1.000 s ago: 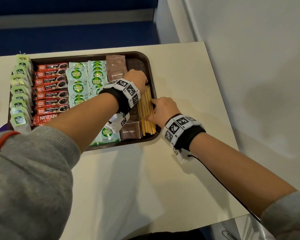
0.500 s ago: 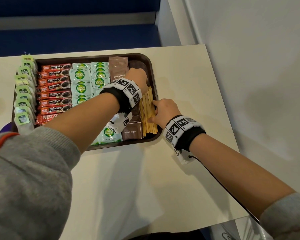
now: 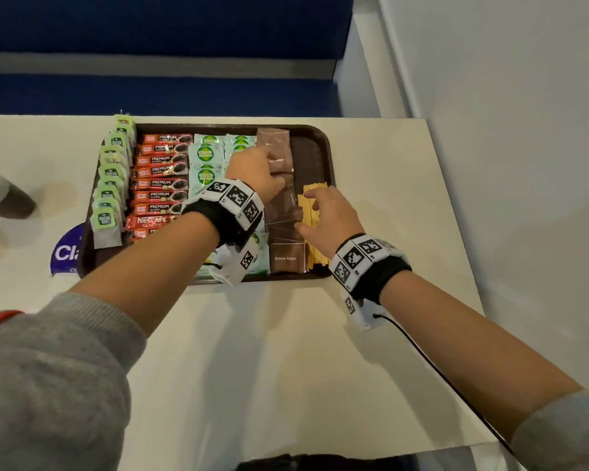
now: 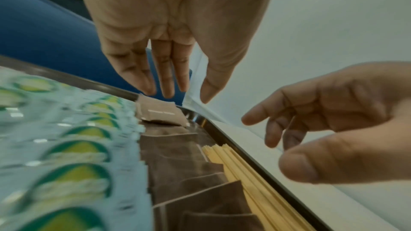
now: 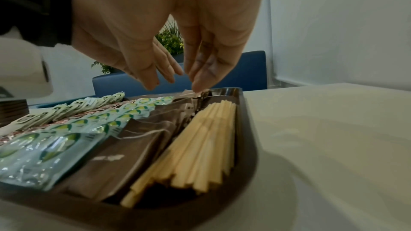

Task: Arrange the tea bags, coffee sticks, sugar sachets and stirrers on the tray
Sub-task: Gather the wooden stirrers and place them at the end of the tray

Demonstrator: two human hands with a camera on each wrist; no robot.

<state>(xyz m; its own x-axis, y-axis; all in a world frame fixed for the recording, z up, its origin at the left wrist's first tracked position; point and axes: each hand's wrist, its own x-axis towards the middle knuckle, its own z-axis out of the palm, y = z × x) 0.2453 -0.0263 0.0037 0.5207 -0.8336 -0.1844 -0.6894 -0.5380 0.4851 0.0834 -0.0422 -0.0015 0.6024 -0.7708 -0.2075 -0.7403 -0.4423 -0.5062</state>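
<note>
On the brown tray almost everything looks already sorted into rows: the tea bags along the left edge, then the red coffee sticks, the green sachets, the brown sugar sachets and, at the right side, the wooden stirrers. I judge only small tidying is left. The left hand hangs over the far brown sachets with straight, relaxed fingers and holds nothing; whether the tips touch a sachet I cannot tell. The right hand is above the stirrers, fingers loosely bent, also holding nothing. The far right corner of the tray is bare.

The tray lies on a cream table. A dark cup stands at the left, and a purple round label shows partly under the tray. Behind is a blue seat, at the right a white wall, and the right wrist view shows a green plant far behind
</note>
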